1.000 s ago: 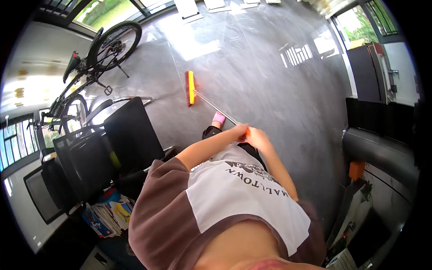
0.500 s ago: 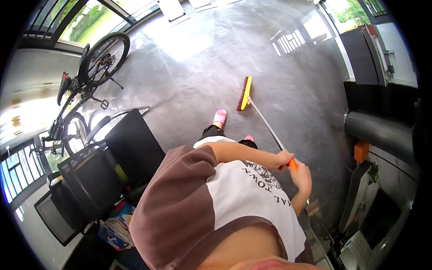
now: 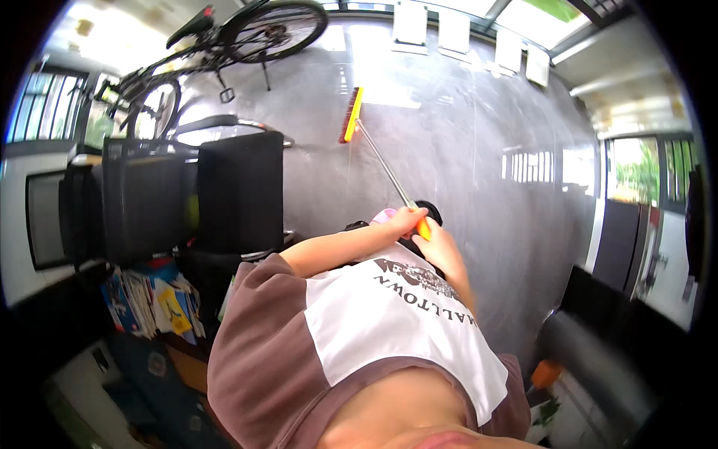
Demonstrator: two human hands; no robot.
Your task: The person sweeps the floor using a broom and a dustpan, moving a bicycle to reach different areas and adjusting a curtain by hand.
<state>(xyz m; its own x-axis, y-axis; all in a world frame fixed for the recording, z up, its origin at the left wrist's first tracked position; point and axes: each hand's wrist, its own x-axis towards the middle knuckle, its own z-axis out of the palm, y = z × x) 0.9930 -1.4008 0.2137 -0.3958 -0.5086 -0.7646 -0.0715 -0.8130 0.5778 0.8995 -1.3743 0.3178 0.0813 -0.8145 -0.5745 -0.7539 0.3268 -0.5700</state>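
A long-handled floor brush has a yellow head with dark red bristles, which lies at floor level ahead of me. From the head a silver metal pole slants back to an orange grip in front of my waist. My left hand is wrapped round the handle just where pole and grip meet. Closed on the grip's end is my right hand, nearer to my body. A pink slipper shows partly behind my left hand; my feet are mostly hidden by my arms and shirt.
A black chair stands at my left, with a bicycle beyond it. Books and magazines are stacked below the chair. White panels line the far edge of the grey floor. A dark cabinet is at the right.
My view has turned to the left, so the room has swung clockwise. The brush head is closer to the chair and bicycle. Both hands still hold the handle.
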